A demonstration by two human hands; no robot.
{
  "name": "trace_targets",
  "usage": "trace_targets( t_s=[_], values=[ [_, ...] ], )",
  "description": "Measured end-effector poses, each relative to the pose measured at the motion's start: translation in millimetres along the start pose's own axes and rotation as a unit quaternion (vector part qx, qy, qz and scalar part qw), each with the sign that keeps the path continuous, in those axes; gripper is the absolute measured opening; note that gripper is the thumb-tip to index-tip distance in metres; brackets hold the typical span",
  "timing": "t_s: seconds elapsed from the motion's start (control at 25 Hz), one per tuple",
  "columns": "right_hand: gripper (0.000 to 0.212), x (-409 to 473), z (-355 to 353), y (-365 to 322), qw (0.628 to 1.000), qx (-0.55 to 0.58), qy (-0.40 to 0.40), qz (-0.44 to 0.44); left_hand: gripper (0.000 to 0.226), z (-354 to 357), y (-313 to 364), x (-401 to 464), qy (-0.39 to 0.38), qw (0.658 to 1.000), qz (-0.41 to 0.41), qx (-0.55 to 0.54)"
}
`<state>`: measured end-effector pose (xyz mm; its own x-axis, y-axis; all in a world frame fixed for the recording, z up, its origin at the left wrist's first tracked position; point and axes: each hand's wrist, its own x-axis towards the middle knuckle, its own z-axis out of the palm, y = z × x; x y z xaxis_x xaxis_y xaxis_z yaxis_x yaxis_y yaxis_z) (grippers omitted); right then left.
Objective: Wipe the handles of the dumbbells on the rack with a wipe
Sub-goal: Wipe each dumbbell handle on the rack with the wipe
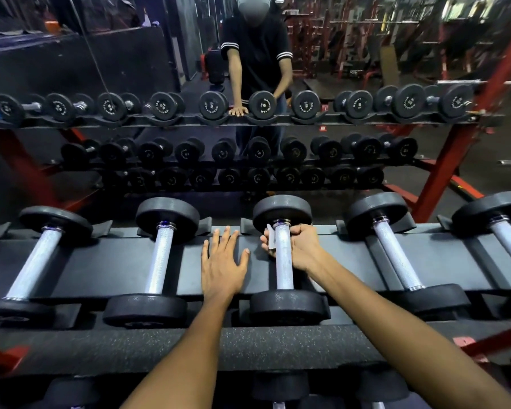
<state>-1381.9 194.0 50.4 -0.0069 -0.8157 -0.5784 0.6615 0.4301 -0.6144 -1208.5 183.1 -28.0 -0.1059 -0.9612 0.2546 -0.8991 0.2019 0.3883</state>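
Five dumbbells: lying across the rack (124, 261)
Right hand (300, 246): fingers curled, clamping wipe (270, 236) round middle dumbbell (283, 261) handle
Left hand (223, 261): fingers spread flat on rack
Room: gym, mirror (366, 39) ahead

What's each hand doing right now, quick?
Left hand: open, flat on the rack.
Right hand: closed around the dumbbell handle with the wipe.

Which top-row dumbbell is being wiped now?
The middle dumbbell: the right hand wraps the wipe around its handle; the others are untouched.

dumbbells (283, 261) on rack (124, 261) | mirror (160, 69) behind
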Motion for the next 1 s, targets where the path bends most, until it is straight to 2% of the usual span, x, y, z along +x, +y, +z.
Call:
trace_targets(
  t_s=[0.08,0.2,0.24,0.28,0.4,0.48,0.52,0.6,0.68,0.84,1.0],
  values=[
    [0.028,-5.1,0.5,-4.3,0.996,-0.056,0.044,-0.044,0.057,0.1,0.0,-1.2,0.002,1.000,0.000,-0.001],
    [0.022,-10.7,1.4,-5.9,0.975,-0.177,0.061,-0.121,0.057,1.4,-0.9,1.2,0.004,1.000,0.006,0.002],
    [0.011,-12.2,7.6,-6.4,0.969,-0.208,0.060,-0.118,0.059,1.4,-0.9,1.0,0.003,1.000,0.004,0.006],
    [0.010,-11.2,12.0,-7.7,0.962,-0.245,0.063,-0.106,0.061,1.2,-0.9,0.2,0.004,1.000,0.003,0.010],
    [0.013,-12.7,28.8,-14.1,0.971,-0.229,0.049,-0.058,0.066,-0.2,0.8,-1.1,0.002,1.000,0.003,0.008],
    [0.009,-8.5,36.8,-13.8,0.966,-0.241,0.054,-0.079,0.066,0.0,1.8,-1.0,0.005,1.000,0.003,0.009],
    [0.015,-6.8,38.1,-13.6,0.959,-0.262,0.061,-0.086,0.065,0.6,1.7,0.2,0.006,1.000,0.003,0.010],
    [0.011,-12.3,40.9,-14.2,0.957,-0.275,0.073,-0.060,0.061,1.1,0.6,-0.2,0.006,1.000,0.005,0.012],
    [0.022,-16.0,42.6,-17.7,0.961,-0.263,0.084,-0.033,0.060,0.0,0.8,-0.6,0.006,1.000,0.004,0.010],
    [0.010,-21.4,52.3,-16.6,0.952,-0.294,0.064,-0.056,0.058,-0.8,1.2,-1.7,0.005,1.000,0.001,0.005],
    [0.014,-22.4,50.5,-24.4,0.949,-0.303,0.093,-0.005,0.058,-0.9,1.2,-1.1,0.010,1.000,0.006,0.007]
  ],
)
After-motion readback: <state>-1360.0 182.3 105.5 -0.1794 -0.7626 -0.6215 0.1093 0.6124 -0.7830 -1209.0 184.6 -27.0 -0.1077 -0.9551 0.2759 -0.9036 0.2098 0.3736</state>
